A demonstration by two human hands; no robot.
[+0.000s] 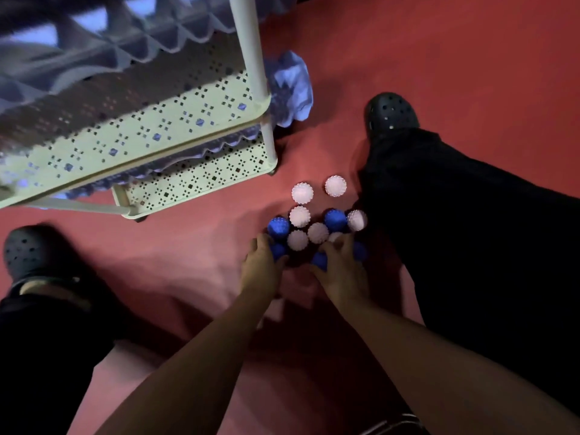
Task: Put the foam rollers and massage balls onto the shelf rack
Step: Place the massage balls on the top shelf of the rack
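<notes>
I have both hands down on the red carpet floor (pixel 439 73), left hand (pixel 262 262) and right hand (pixel 340 271) each curled around spiky blue rubber massage balls (pixel 278 226), gathering the cluster beside the cream perforated shelf rack (pixel 201 180) for loading.

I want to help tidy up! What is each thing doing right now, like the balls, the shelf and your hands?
White spiky balls: on the red floor, none on the rack yet.
Blue spiky balls: on the floor, clustered with the white ones.
Left hand: curled round a blue ball.
Right hand: reaching onto the cluster; grip unclear.
Shelf rack: upright, foam rollers on it.
</notes>
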